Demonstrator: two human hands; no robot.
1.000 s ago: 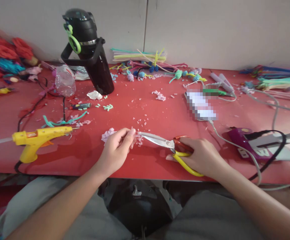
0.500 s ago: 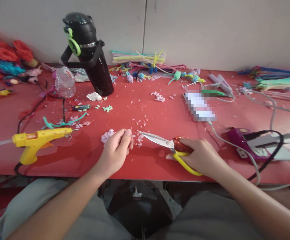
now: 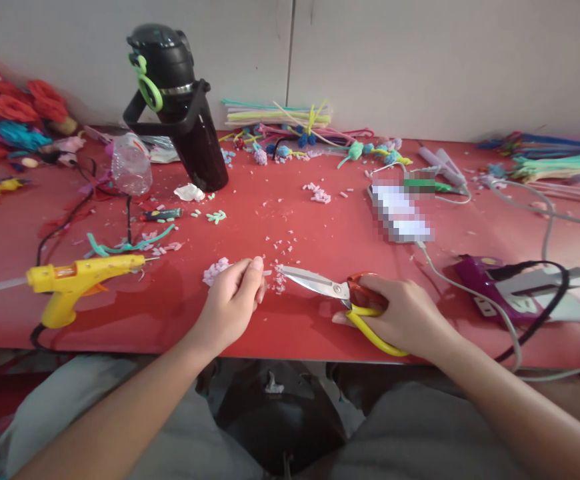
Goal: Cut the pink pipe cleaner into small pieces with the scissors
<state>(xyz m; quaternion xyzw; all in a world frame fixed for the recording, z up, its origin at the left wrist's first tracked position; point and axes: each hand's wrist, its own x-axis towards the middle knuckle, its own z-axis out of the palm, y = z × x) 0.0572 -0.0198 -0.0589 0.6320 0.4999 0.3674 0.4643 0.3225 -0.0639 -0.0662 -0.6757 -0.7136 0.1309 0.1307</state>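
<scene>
My left hand [image 3: 237, 293] is closed in a pinch, with the end of a short lilac piece of pipe cleaner [image 3: 267, 272] poking out past the thumb. Beside and partly behind it lies a heap of cut lilac pieces [image 3: 215, 270]. In my right hand [image 3: 403, 310] is a pair of scissors [image 3: 315, 281] with one red and one yellow handle. Their blades look closed and point left, the tip a little short of the lilac piece. Tiny lilac scraps [image 3: 279, 283] lie on the red tabletop [image 3: 290, 333] between the two hands.
A yellow glue gun [image 3: 80, 280] lies at left, below a black bottle [image 3: 195, 133]. On the right are a phone [image 3: 400, 213], a purple power strip [image 3: 495, 287] and trailing cables. Pipe cleaner bundles [image 3: 275, 115] lie along the wall.
Both hands and the scissors stay in nearly the same place. The lilac piece at my left fingertips shows slightly more clearly; the view has shifted very slightly.
</scene>
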